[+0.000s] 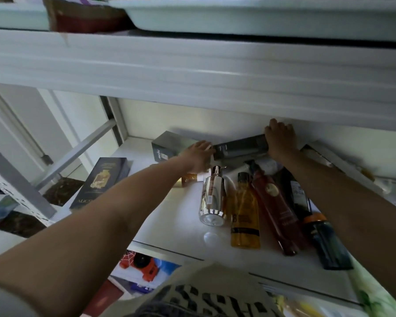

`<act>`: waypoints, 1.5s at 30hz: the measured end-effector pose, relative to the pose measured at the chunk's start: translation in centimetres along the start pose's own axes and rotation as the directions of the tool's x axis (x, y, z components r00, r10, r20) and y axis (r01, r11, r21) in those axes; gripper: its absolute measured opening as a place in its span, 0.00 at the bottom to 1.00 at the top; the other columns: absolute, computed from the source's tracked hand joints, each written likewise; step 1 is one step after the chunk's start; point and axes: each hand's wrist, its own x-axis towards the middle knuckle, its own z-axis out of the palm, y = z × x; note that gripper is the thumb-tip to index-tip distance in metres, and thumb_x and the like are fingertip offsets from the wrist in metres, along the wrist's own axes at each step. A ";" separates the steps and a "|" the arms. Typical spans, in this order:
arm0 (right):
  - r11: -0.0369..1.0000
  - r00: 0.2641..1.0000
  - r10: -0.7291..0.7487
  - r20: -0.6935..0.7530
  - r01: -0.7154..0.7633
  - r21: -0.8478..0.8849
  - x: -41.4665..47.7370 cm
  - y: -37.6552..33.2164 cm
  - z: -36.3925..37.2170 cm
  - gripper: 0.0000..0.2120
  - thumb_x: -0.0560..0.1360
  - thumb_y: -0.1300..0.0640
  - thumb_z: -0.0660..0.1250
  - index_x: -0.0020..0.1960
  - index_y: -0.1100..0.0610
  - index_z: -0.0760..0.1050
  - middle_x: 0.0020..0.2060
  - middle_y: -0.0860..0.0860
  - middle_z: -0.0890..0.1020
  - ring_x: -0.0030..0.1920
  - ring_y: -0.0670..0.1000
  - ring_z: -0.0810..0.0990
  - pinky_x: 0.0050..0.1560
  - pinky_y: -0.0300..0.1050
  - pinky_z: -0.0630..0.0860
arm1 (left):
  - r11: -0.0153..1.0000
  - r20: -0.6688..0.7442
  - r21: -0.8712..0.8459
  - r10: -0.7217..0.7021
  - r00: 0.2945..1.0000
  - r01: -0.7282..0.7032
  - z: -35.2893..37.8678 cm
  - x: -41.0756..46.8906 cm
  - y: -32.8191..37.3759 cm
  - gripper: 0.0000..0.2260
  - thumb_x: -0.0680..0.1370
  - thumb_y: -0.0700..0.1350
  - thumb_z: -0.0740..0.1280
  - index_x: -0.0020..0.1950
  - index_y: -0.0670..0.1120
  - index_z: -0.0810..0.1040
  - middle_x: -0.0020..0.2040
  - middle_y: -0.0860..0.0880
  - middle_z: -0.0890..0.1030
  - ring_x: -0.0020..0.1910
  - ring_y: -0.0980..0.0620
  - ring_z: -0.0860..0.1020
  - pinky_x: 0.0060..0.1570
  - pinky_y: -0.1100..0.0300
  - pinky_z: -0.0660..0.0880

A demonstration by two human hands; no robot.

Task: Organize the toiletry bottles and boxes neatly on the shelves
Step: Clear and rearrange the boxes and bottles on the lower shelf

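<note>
A: What does the head view show of the hands?

B: Both arms reach deep onto the white shelf [169,229]. The left hand [198,156] and the right hand [280,140] hold one dark grey box [241,147] between them, one at each end. The box lies on its long side toward twelve o'clock. The left hand's fingers touch its left end, and the right hand curls over its right end, closed on it.

A: And the other toiletries?

B: A silver-grey box [169,144] lies at eleven o'clock, just beside the left hand. A dark box with gold print [101,181] lies flat at nine o'clock, well apart from the bottles. In the middle, four bottles lie on their sides, side by side: a chrome pump bottle [213,197], an amber bottle [245,213], a long red-brown bottle [274,209], and a dark bottle with an orange collar [327,241] at four o'clock. A small amber item sits under the left wrist, too hidden to name.

A: Above?

B: At twelve o'clock the upper shelf carries a pale tray [261,17] and a woven basket [85,17].
</note>
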 end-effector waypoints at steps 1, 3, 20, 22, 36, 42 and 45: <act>0.998 1.000 -0.017 -0.011 0.016 -0.054 -0.4 0.1 0.1 0.15 0.69 0.62 0.69 0.55 0.61 0.72 0.55 0.58 0.74 0.54 0.59 0.73 0.53 0.49 0.69 | 0.999 -0.012 -0.021 -0.030 0.999 0.029 0.0 -0.3 -0.3 0.31 0.79 0.54 0.61 0.78 0.49 0.51 0.79 0.45 0.47 0.77 0.44 0.45 0.74 0.47 0.46; 0.998 0.998 -0.052 -0.030 0.051 -0.034 -0.7 0.3 -0.7 0.22 0.65 0.60 0.73 0.56 0.62 0.71 0.56 0.60 0.73 0.57 0.61 0.72 0.56 0.51 0.68 | 0.993 -0.034 -0.073 -0.091 0.995 0.089 0.2 -0.6 -0.9 0.33 0.78 0.54 0.62 0.78 0.48 0.50 0.79 0.45 0.46 0.77 0.44 0.44 0.74 0.46 0.48; 0.301 0.963 0.068 0.260 -0.269 0.915 -2.5 -7.0 -14.5 0.22 0.70 0.49 0.73 0.60 0.56 0.72 0.59 0.54 0.76 0.59 0.54 0.75 0.58 0.42 0.72 | 0.400 0.001 -0.913 -0.187 0.982 0.077 -1.2 -3.2 -2.3 0.32 0.75 0.50 0.70 0.75 0.47 0.61 0.73 0.45 0.66 0.71 0.44 0.66 0.69 0.50 0.65; 0.255 0.964 0.034 0.265 -0.265 0.930 -2.6 -8.4 -15.3 0.20 0.72 0.50 0.71 0.59 0.57 0.73 0.54 0.53 0.76 0.54 0.51 0.76 0.54 0.41 0.72 | 0.419 0.005 -0.906 -0.136 0.991 0.062 -2.1 -4.4 -3.0 0.26 0.76 0.50 0.68 0.72 0.45 0.67 0.68 0.46 0.72 0.66 0.46 0.71 0.66 0.51 0.67; 0.064 0.927 0.077 0.366 -0.371 0.926 -0.2 -23.4 -11.6 0.23 0.70 0.52 0.73 0.60 0.61 0.72 0.56 0.55 0.75 0.56 0.53 0.75 0.51 0.41 0.73 | -0.117 0.239 -0.970 -0.301 0.923 0.213 1.6 -15.2 -14.3 0.11 0.74 0.49 0.70 0.49 0.42 0.80 0.43 0.45 0.85 0.42 0.48 0.82 0.45 0.59 0.75; -0.031 0.729 -0.200 0.655 -0.673 0.739 -4.5 -32.5 -8.6 0.21 0.71 0.61 0.72 0.62 0.61 0.69 0.57 0.57 0.78 0.49 0.54 0.78 0.40 0.46 0.76 | -0.264 0.353 -0.929 -0.414 0.839 0.260 4.1 -19.8 -19.0 0.18 0.75 0.51 0.69 0.58 0.41 0.75 0.53 0.41 0.82 0.52 0.42 0.80 0.56 0.50 0.76; 0.004 0.672 -0.261 0.692 -0.717 0.697 -6.2 -36.0 -8.1 0.16 0.71 0.62 0.72 0.55 0.61 0.72 0.50 0.57 0.79 0.40 0.52 0.78 0.35 0.43 0.74 | -0.206 0.394 -0.919 -0.452 0.801 0.336 4.0 -21.0 -20.3 0.13 0.77 0.51 0.66 0.50 0.41 0.76 0.46 0.42 0.81 0.42 0.46 0.78 0.43 0.57 0.75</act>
